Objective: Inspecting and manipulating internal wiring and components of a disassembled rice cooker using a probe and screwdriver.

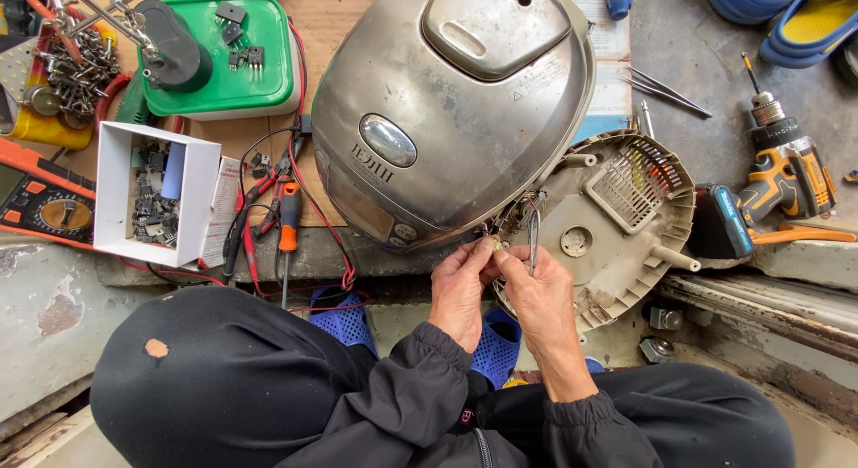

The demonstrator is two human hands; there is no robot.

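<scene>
In front of you the big dented silver rice cooker (451, 110) lies tipped on its side on the cardboard, and its round beige base plate (617, 227) hangs open to the right of it, inner side up, with a slotted vent grid in its upper part. To the right of that plate a cordless drill (778, 186) lies on the concrete. On the left, a green-topped stand (237, 57) sits at the top, a white cardboard box (156, 193) of small dark parts sits below it, and an orange multimeter (40, 204) lies at the far left edge. Red and black test leads and an orange-handled screwdriver (287, 222) lie between the box and the cooker. Your two hands meet at the gap where the cooker and the base plate join, touching each other. Your left hand (460, 289) is curled, its fingertips pinching something small and pale at that seam; what exactly it is cannot be told. Your right hand (541, 294) is closed around thin metal tweezers (534, 237), whose tips point up into the bundle of thin wires (514, 213) there.
</scene>
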